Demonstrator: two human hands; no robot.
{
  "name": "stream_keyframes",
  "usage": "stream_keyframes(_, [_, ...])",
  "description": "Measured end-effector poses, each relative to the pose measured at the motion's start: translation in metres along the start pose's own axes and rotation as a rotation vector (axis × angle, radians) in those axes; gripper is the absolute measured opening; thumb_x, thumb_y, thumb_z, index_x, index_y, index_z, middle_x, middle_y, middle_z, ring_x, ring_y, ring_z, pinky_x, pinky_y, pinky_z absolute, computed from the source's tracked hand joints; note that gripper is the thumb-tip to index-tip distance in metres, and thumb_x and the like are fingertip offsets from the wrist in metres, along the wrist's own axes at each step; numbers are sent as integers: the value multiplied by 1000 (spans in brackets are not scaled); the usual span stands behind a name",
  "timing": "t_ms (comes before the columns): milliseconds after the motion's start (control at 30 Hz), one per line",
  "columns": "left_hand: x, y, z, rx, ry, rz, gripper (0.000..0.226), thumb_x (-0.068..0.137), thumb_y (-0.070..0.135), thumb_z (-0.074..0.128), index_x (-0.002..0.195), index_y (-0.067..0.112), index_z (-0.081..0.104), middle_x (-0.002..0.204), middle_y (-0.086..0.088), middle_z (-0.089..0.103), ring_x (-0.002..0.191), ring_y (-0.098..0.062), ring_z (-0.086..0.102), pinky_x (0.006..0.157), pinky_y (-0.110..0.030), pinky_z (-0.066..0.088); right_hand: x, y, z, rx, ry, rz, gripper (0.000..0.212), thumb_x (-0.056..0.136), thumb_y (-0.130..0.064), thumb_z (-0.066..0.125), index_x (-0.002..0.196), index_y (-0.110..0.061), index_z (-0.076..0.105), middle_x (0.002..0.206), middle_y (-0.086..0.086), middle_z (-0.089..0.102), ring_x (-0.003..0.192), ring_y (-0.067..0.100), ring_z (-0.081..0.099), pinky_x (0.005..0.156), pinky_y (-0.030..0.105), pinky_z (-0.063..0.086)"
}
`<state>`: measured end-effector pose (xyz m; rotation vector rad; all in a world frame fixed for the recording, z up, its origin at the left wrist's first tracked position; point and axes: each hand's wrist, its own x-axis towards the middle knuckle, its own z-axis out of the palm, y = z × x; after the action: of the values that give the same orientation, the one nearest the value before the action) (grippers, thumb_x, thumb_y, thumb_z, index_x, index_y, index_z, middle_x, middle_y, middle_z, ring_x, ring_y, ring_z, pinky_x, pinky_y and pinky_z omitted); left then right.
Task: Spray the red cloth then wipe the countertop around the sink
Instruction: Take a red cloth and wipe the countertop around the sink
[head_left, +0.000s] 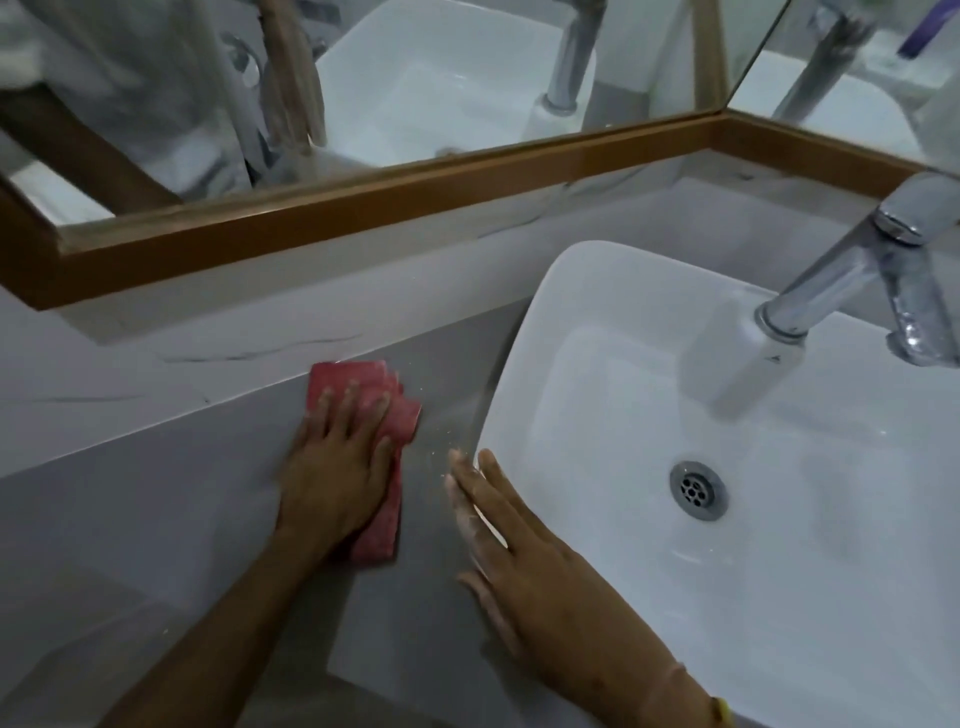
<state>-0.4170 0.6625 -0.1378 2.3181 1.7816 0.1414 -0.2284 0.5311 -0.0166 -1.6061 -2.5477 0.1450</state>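
The folded red cloth (363, 387) lies flat on the grey countertop (156, 519), left of the white sink (597, 322). My left hand (337, 467) presses down on the cloth, fingers spread over it, covering its middle. My right hand (519, 551) rests open and flat on the sink's left rim, fingers straight, holding nothing. Small specks dot the counter between the cloth and the sink. No spray bottle is in view.
A chrome tap (852, 280) reaches over the basin from the right, above the drain (697, 488). A wood-framed mirror (363, 208) runs along the back wall above a marble-patterned splashback (130, 364).
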Motion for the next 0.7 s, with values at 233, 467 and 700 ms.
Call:
stream_keyframes(233, [7, 42, 11, 133, -166, 365, 59, 95, 48, 18, 149, 27, 7, 161, -5, 3, 147, -28, -6, 119, -45, 10, 0, 1, 0, 63, -48, 18, 67, 91, -29, 60, 145, -4, 29, 156, 10, 23, 144, 27, 20, 112, 32, 29])
stream_keyframes(467, [-88, -21, 2, 17, -137, 460, 53, 93, 45, 30, 145, 38, 21, 158, 1, 23, 145, -25, 21, 112, -41, 28, -2, 3, 7, 71, -44, 16, 69, 90, -25, 58, 146, -7, 24, 159, 8, 16, 147, 23, 11, 112, 22, 21])
stream_keyframes(700, [24, 64, -10, -123, -80, 46, 61, 92, 49, 26, 148, 24, 17, 159, -11, 12, 146, -35, 6, 119, -46, 13, 2, 1, 1, 199, -60, 11, 64, 95, -22, 51, 148, -6, 17, 159, 9, 11, 146, 27, 7, 115, 41, 27])
